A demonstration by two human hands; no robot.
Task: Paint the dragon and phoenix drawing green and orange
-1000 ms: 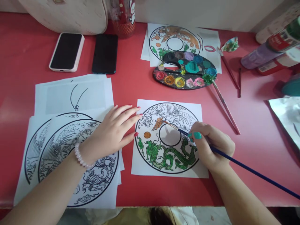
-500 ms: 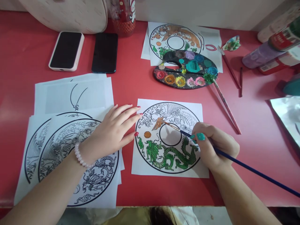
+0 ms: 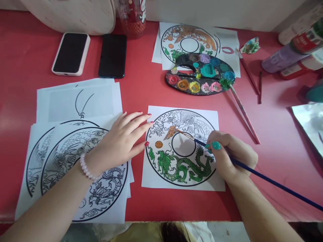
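Note:
A printed sheet point(image 3: 156, 179) with a ring-shaped dragon and phoenix drawing lies before me. Its dragon point(image 3: 181, 168) is painted green, while a wing point(image 3: 171, 132) and a small disc point(image 3: 158, 144) are orange-brown. My right hand point(image 3: 230, 154) pinches a blue-handled paintbrush point(image 3: 262, 177), whose bristle tip touches the phoenix beside the orange wing. With fingers spread flat, my left hand point(image 3: 128, 136) rests across the sheet's left edge and the neighbouring papers, holding nothing. A bead bracelet point(image 3: 87, 168) circles my left wrist.
Above the sheet sits a paint palette point(image 3: 174, 88), partly over a painted sheet point(image 3: 199, 32). A red-handled brush point(image 3: 246, 116) leans on it. Uncoloured prints point(image 3: 111, 208) lie left, below two phones point(image 3: 70, 53) point(image 3: 112, 55). Paint bottles point(image 3: 277, 60) stand at the right.
The brush tip and right hand stay nearly in place, at the same spot by the orange wing. The left hand has not visibly moved.

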